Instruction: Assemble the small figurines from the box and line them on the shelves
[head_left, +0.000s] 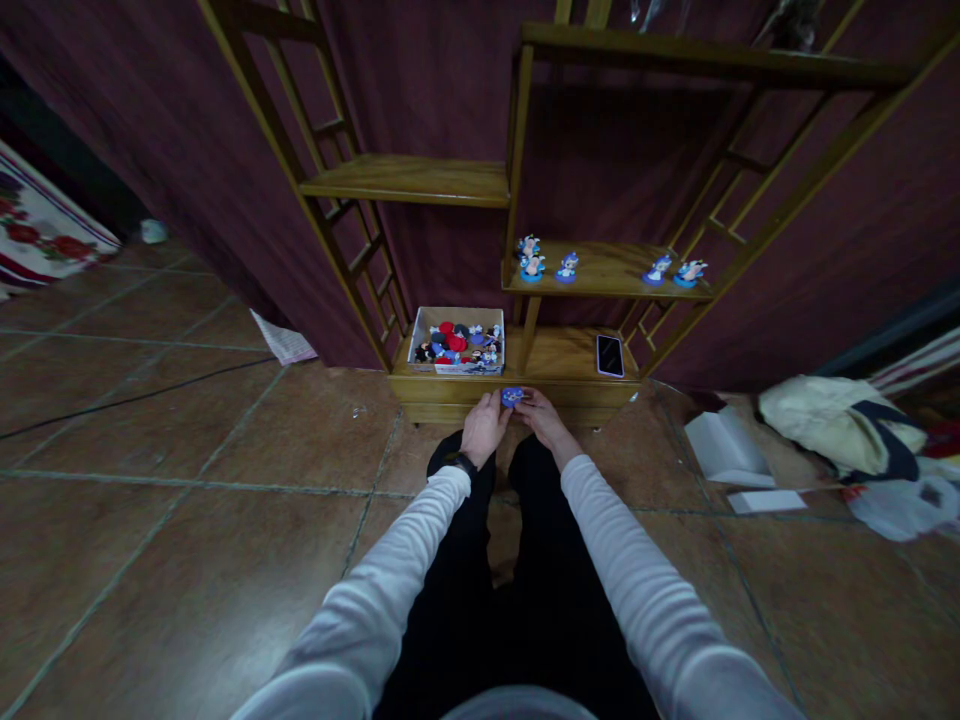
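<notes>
Between my two hands, in front of the shelf unit's lower edge, is a small purple figurine (pixel 512 396); its round purple base shows and its details are too small to tell. My left hand (pixel 485 425) pinches it from the left, and my right hand (pixel 541 415) grips it from the right. Just beyond, a cardboard box (pixel 418 345) holds several small red, blue, black and white figurines. On the middle shelf stand several figurines, among them a purple-based one (pixel 567 267), another purple one (pixel 657 270) and a blue one (pixel 690 273) at the right.
A phone (pixel 610 355) lies on the low shelf (pixel 559 352). The wooden unit has a higher left shelf (pixel 409 180) and a top right shelf (pixel 712 58). White boxes (pixel 727 447) and a cream bag (pixel 832 420) lie on the floor at right; a cable (pixel 142 398) runs at left.
</notes>
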